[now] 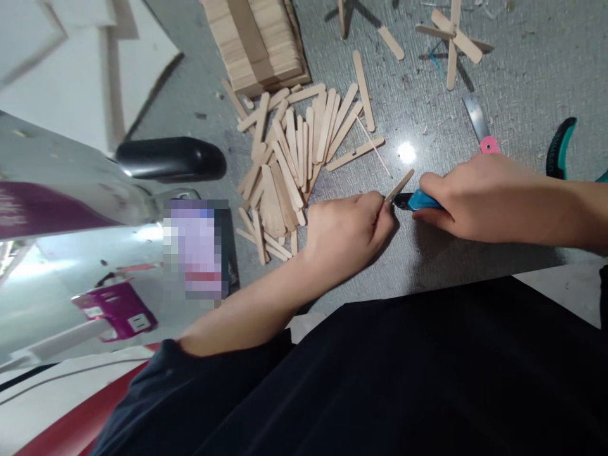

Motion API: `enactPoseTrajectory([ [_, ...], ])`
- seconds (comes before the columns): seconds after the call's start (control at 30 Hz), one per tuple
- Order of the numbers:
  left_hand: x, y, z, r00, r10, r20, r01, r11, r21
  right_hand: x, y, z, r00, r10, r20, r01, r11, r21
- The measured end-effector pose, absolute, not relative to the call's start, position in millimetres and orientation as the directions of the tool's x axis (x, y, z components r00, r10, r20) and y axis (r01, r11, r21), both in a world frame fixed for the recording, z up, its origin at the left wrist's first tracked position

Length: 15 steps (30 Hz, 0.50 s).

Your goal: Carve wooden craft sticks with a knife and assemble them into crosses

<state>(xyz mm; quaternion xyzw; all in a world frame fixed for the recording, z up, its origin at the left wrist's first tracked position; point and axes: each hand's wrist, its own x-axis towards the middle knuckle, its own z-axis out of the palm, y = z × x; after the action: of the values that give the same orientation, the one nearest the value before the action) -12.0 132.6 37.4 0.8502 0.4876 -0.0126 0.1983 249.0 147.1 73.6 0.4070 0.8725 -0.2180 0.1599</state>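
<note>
One left hand (349,228): fingers pinched narrow on a stick (403,182), its free end toward 1 o'clock.
Right hand (468,199): at 3 o'clock from the left hand; fingers wrapped round a blue tool (425,201), whose black tip meets or nearly meets the stick; cannot tell whether it bites.
Phone (199,247): 9 o'clock from the left hand, screen blurred.
Loose sticks (285,190): heaped on the tabletop (517,76), 10 o'clock from the left hand.
Teal tool (563,149): 2 o'clock from the right hand, partly under the forearm.
Blade (474,114): pink-ended, 12 o'clock, just beyond the right hand.
Joined sticks (452,57): a crossed cluster, farther out at 12 o'clock.
Stack (261,50): packed sticks, 11 o'clock from the left hand, beyond the heap.
</note>
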Motion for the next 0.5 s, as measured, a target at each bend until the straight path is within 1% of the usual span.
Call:
enactPoseTrajectory([
  [0.1, -9, 131, 33, 0.485, 0.843, -0.232, 0.86, -0.413, 0.3, 250, 153, 73, -0.596, 0.624, -0.505, 0.797, 0.539, -0.274],
  [0.23, -6, 130, 27, 0.48, 0.846, -0.231, 0.858, -0.399, 0.323, 251, 160, 74, -0.567, 0.595, -0.57, 0.818, 0.487, -0.305],
  [0.37, -7, 133, 22, 0.469, 0.864, -0.181, 0.842, -0.376, 0.386, 258, 168, 74, -0.543, 0.547, -0.637, 0.832, 0.451, -0.323],
  [0.43, -10, 134, 21, 0.46, 0.874, -0.157, 0.825, -0.356, 0.44, 263, 172, 74, -0.526, 0.543, -0.654, 0.845, 0.416, -0.335],
  [0.5, -13, 135, 19, 0.465, 0.876, -0.128, 0.787, -0.342, 0.514, 267, 176, 75, -0.528, 0.542, -0.654, 0.848, 0.371, -0.378],
])
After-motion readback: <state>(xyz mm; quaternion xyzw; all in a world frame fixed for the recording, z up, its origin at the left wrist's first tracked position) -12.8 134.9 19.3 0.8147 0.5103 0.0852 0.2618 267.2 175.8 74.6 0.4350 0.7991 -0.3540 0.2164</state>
